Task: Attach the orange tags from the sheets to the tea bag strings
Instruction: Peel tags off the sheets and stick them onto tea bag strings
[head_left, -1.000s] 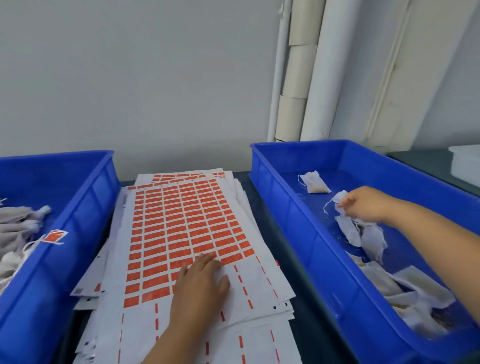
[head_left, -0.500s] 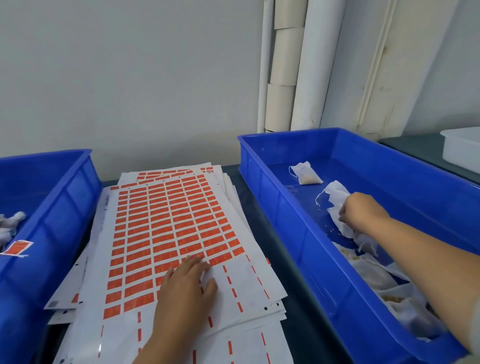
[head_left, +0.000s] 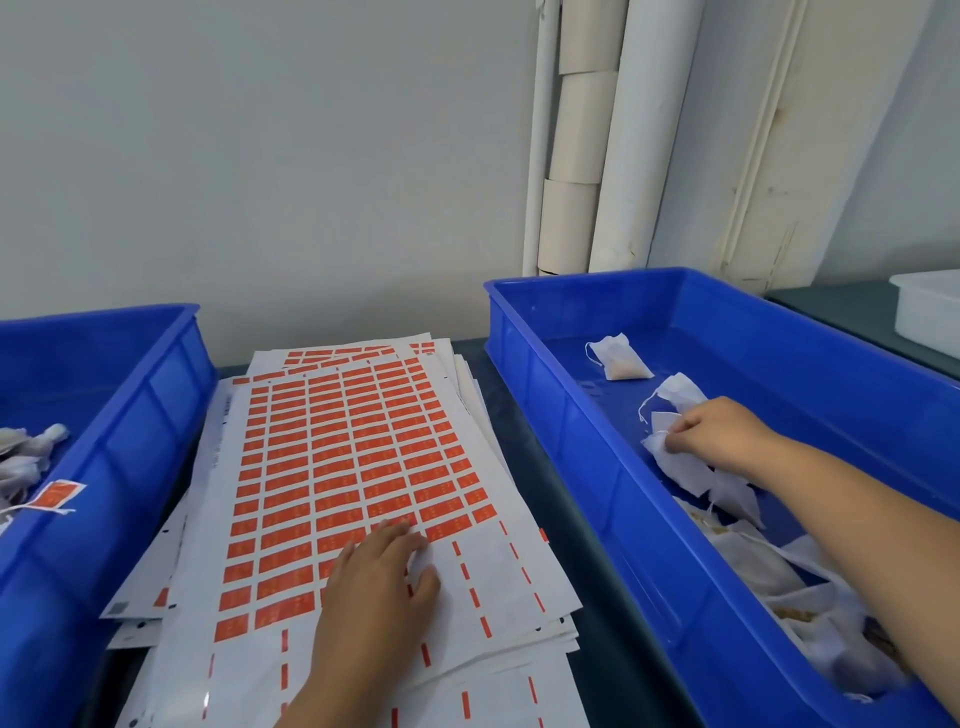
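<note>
Two blue bins are on the dark table. The right bin (head_left: 597, 441) takes the right half of the frame, and the left bin (head_left: 130, 415) is cut off by the left edge. Between them, in the lower centre, lies a stack of white sheets (head_left: 519, 582); the number of sheets I cannot count, because only their edges show. The top sheet carries a grid of orange tags (head_left: 353, 457), about eight columns wide, and the nearest rows are already peeled away, so only short orange dashes are left there. The tags have small printing, but it is too fine to read.

The left hand (head_left: 379, 582) lies flat on the top sheet at the near edge of the orange grid, with straight fingers holding nothing. The right hand (head_left: 717, 436) is inside the right bin, and its fingers pinch a white tea bag (head_left: 675, 462) with a thin string. One separate tea bag (head_left: 618, 356) lies alone at the far end of that bin. More tea bags (head_left: 810, 587) are heaped at the near end, partly hidden by the forearm, so their count is unclear.

In the left bin, at the left edge of the frame, are grey-white finished bags (head_left: 26, 457), cut off, and one orange tag on a string (head_left: 54, 494). A white tray (head_left: 930, 312) shows partly at the right edge.
</note>
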